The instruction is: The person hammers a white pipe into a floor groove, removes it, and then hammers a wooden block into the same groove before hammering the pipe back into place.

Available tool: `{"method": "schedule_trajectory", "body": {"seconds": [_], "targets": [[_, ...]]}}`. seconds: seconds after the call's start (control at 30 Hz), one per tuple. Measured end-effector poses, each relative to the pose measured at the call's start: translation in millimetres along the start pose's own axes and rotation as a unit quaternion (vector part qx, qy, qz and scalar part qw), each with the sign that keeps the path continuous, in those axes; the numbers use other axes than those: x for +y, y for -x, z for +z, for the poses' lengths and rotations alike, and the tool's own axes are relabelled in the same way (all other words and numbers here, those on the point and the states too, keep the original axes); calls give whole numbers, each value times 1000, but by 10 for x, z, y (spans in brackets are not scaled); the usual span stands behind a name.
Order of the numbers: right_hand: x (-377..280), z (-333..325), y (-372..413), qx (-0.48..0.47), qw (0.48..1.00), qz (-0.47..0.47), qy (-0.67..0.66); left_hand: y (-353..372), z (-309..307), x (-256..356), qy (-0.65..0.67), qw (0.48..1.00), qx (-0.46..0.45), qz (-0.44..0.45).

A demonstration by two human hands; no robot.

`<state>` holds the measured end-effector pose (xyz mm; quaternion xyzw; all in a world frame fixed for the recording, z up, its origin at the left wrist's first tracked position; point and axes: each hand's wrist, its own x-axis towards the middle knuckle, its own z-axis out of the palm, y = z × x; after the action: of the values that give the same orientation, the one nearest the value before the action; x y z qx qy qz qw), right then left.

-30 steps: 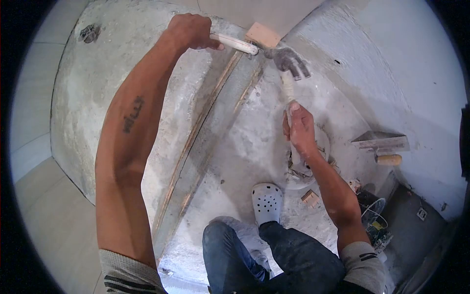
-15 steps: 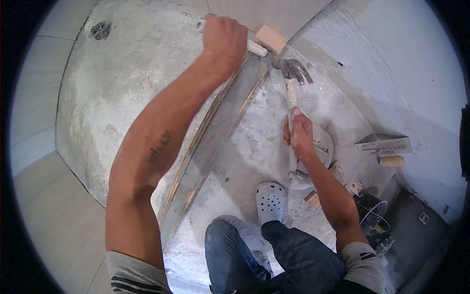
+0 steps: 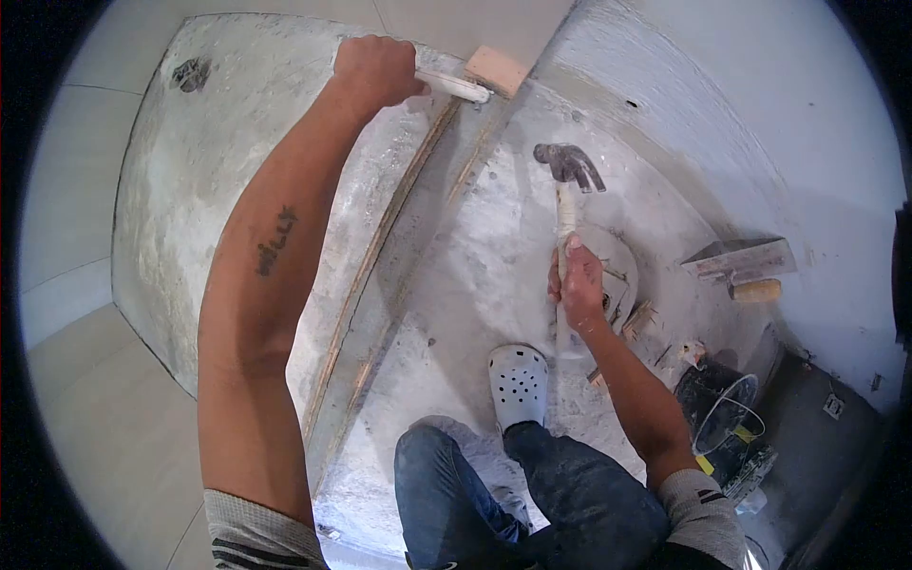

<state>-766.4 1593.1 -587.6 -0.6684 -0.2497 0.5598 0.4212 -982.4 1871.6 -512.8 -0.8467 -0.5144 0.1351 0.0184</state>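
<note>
At the upper middle, my left hand (image 3: 375, 71) is closed around a narrow white bar (image 3: 456, 85). Its far end lies against the top of a long raised concrete strip (image 3: 389, 256), beside a small pinkish tile piece (image 3: 497, 70). My fist hides the bar's other end, and I cannot make out its exact kind. A claw hammer (image 3: 568, 169) with a pale handle is gripped in my right hand (image 3: 578, 280), head up and clear of the strip.
A trowel (image 3: 755, 288) lies by the right wall. Behind my right hand is a round whitish object (image 3: 622, 261) with wood scraps. A dark bucket (image 3: 712, 404) stands lower right. A drain hole (image 3: 191, 74) shows at far left. My clog (image 3: 520, 385) is on the floor.
My left hand and the white bar have shifted left in view. The hammer head has come away from the bar's end, downward. The whole view has also turned slightly.
</note>
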Motion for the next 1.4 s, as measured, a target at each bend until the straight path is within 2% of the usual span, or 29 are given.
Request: {"method": "schedule_trajectory", "body": {"seconds": [0.03, 0.07, 0.13, 0.27, 0.4, 0.63, 0.7, 0.73, 0.8, 0.83, 0.9, 0.97, 1.07, 1.1, 1.17, 1.2, 1.3, 1.4], "targets": [[65, -30, 22, -4, 1000, 2, -11, -24, -62, 49, -11, 998, -50, -26], [127, -55, 36, -8, 1000, 3, -22, -17, -106, 105, -12, 998, -49, -25], [259, -91, 75, -3, 999, 14, -35, 32, -171, 232, -44, 998, 35, 21], [388, -105, 98, -2, 999, 40, -33, 81, -339, 514, -106, 992, 47, 53], [435, -122, 132, -18, 997, 72, -33, 71, -326, 451, -95, 994, 32, 43], [632, -130, 148, -37, 993, 114, 15, 36, 76, -96, -15, 999, 37, 35], [649, -105, 148, -48, 991, 124, 14, -46, 92, -153, 10, 998, -61, 7], [647, -71, 158, -30, 991, 133, 8, -102, 34, -132, 11, 998, -62, 6], [638, -60, 141, -13, 990, 142, 4, -229, -178, -79, 61, 973, -216, -43], [639, -71, 135, -21, 989, 147, -7, -269, -226, -95, 61, 973, -217, -43], [626, -77, 122, -28, 988, 153, -22, -371, -327, -105, 98, 945, -304, -73], [602, -62, 129, -11, 988, 152, 31, -460, -458, -20, 75, 949, -304, -33], [667, -85, 102, -24, 991, 130, 25, -549, -613, 205, 43, 975, -217, 34], [658, -85, 98, -23, 991, 130, 24, -538, -655, 325, 42, 974, -218, 35], [612, -82, 102, -15, 986, 166, 22, -530, -665, 557, -126, 979, -111, 113], [608, -85, 82, -13, 986, 164, 21, -484, -583, 636, -153, 981, -61, 102], [645, -81, 91, -10, 987, 154, 50, -264, -540, 720, -133, 989, -25, 58], [700, -83, 63, -15, 987, 161, 24, -141, -523, 817, -137, 989, -44, 26]]}}
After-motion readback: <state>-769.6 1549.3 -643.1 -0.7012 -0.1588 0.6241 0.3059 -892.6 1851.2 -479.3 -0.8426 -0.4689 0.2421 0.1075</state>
